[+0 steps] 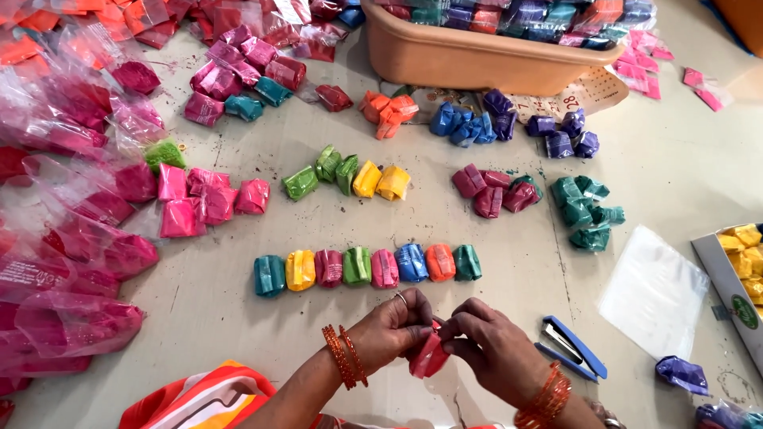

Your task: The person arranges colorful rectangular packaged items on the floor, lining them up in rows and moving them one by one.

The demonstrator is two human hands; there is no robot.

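My left hand (393,324) and right hand (486,340) pinch the red packet (430,356) above the counter (207,302); if my fingers slip, its thin plastic could tear and spill powder.

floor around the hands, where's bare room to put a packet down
Bare floor lies between the packet row and the green-yellow group, and right of the teal pile above the clear bag. The left edge is crowded with pink bags.

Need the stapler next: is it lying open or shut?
Open: the blue stapler lies on the floor with its two arms splayed apart.
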